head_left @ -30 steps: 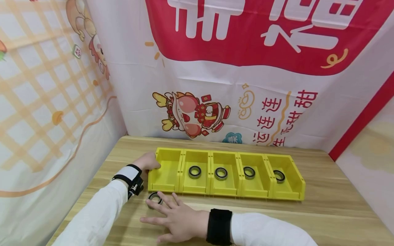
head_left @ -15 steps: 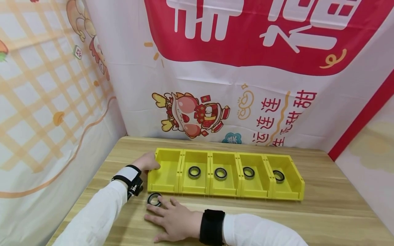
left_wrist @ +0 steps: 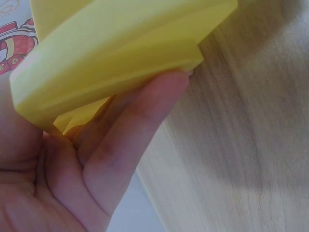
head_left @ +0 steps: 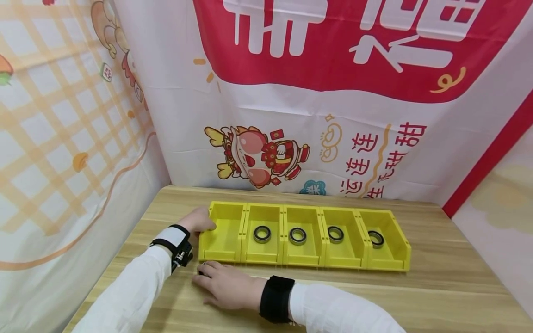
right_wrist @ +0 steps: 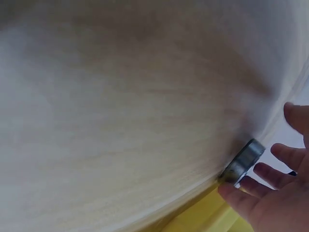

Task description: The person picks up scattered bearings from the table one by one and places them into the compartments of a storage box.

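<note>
My left hand (head_left: 199, 220) grips the left wall of the leftmost yellow bin (head_left: 225, 237), which ends a joined row. In the left wrist view its fingers (left_wrist: 145, 116) curl around the wall's edge. Below that bin's front edge, my right hand (head_left: 230, 284) reaches over a ball bearing (right_wrist: 245, 160) on the wooden table, covering most of it in the head view. From the right wrist, the fingertips (right_wrist: 231, 192) are right at the bearing's rim, while the thumb stands apart from it. Nothing lies inside the leftmost bin.
Each of the other bins holds one bearing, such as the bearing (head_left: 262, 234) in the second bin and the bearing (head_left: 376, 239) in the far right one. Behind the wooden table (head_left: 437, 296) hangs a printed cloth (head_left: 183, 138); another cloth (head_left: 50, 138) hangs on the left.
My right hand has moved slightly left, its spread fingers drawing together over the bearing, which is now mostly covered. My left hand keeps its grip on the bin.
</note>
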Available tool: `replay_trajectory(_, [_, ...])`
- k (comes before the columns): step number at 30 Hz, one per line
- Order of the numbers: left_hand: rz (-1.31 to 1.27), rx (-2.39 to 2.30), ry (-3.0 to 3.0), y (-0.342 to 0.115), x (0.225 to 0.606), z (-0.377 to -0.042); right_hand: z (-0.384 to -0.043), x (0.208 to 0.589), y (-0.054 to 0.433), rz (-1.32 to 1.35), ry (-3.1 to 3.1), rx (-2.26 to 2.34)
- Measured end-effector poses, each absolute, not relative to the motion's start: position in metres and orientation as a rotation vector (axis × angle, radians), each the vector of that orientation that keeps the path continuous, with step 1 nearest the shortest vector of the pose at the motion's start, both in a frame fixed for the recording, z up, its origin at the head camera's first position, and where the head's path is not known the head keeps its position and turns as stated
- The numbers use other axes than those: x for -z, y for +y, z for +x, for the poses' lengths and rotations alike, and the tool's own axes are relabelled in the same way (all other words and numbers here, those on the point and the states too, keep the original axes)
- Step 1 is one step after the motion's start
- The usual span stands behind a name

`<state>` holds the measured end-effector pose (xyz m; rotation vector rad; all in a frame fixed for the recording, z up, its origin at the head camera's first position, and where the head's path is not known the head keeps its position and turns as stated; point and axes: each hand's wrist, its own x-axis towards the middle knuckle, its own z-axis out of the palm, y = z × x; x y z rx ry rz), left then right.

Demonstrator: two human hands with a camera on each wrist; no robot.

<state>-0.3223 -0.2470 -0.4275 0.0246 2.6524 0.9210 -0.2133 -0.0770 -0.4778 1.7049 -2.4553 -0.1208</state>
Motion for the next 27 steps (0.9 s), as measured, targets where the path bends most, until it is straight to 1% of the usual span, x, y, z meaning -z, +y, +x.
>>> replay_trajectory(10, [0.034,-0.943,2.65,-0.2475,0.4304,-0.3221,-0.22,0.4753,-0.0863,1.687,-2.457,0.203])
replay_trajectory(18, [0.027,-0.948,2.632,-0.2465,0.4295,-0.3224,-0.2228,0.4708,-0.085,1.681,-2.406,0.109])
replay_trajectory(27, [0.018,-0.942,2.643,-0.248,0.4305,-0.3228,-0.2201,0.4686,-0.0828,1.681,-2.453,0.127])
